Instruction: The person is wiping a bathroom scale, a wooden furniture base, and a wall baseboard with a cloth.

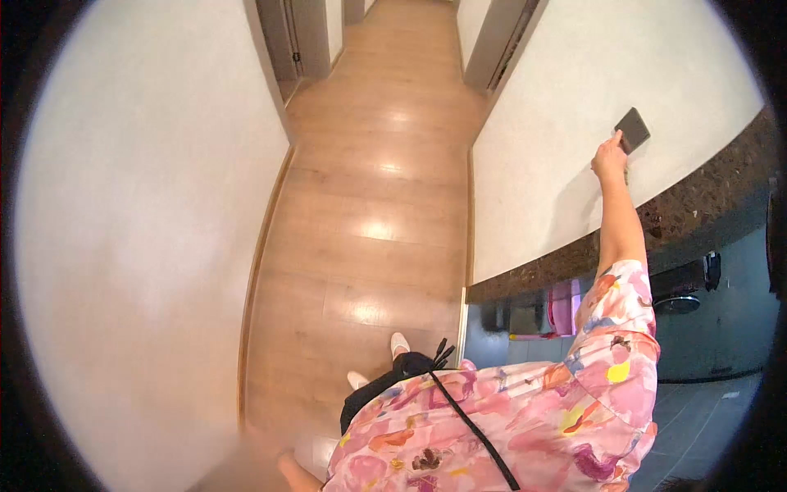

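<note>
My right hand (608, 158) reaches out along the right wall, its index finger stretched onto a dark square wall switch (634, 129). The other fingers look bent, and nothing shows clearly in the hand. At the bottom edge, left of my body, part of my left hand (293, 474) is visible near the left wall. It is smeared and partly cut off, so its fingers cannot be made out.
A wooden corridor floor (369, 197) runs ahead between white walls, with grey door frames (293, 41) farther along. Dark stone trim (697, 197) edges the right wall. Beside my right arm lie a dark-tiled room and a pink object (564, 307).
</note>
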`<state>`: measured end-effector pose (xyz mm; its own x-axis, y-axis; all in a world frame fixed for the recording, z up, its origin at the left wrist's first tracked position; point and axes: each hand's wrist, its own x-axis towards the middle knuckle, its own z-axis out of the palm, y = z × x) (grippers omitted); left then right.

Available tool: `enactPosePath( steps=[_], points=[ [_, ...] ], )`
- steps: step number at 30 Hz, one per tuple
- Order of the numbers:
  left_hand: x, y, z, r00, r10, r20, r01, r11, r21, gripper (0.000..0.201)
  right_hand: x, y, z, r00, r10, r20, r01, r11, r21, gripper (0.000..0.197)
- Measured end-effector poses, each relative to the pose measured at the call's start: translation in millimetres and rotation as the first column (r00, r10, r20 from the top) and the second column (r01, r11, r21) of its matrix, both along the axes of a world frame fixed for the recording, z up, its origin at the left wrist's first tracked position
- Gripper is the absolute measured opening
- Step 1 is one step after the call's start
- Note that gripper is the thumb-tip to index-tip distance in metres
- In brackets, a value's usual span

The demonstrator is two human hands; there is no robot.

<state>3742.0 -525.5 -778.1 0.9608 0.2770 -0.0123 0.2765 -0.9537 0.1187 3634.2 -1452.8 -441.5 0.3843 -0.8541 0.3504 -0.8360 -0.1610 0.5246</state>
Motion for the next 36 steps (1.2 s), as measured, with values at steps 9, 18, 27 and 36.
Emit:
enactPosePath(
  steps=[9, 18, 27, 36],
  points=[
    [-17.5, -18.3, 37.0, 0.923, 0.135, -0.359, -0.166, 0.985, -0.057, 0.055, -6.4, 77.2, -93.5, 0.819, 0.199, 0.539, -0.439, 0.821, 0.364, 0.026],
    [47.5, -54.9, 5.5, 0.961, -0.156, -0.229, 0.096, 0.963, -0.254, 0.051, -92.3, 252.6, -358.3, 0.54, -0.728, 0.422, -0.336, 0.273, 0.901, 0.023],
    [75.2, -240.1, -10.7, 0.913, -0.318, -0.257, 0.219, 0.912, -0.348, 0.044, -56.9, 151.7, -497.7, 0.795, -0.553, 0.248, -0.195, 0.153, 0.969, 0.032],
    [74.8, -531.8, -111.5, 0.729, -0.587, -0.35, 0.331, 0.751, -0.571, 0.048, 0.2, 3.7, -692.9, 0.958, 0.251, 0.139, -0.188, 0.184, 0.965, 0.025]
  ],
)
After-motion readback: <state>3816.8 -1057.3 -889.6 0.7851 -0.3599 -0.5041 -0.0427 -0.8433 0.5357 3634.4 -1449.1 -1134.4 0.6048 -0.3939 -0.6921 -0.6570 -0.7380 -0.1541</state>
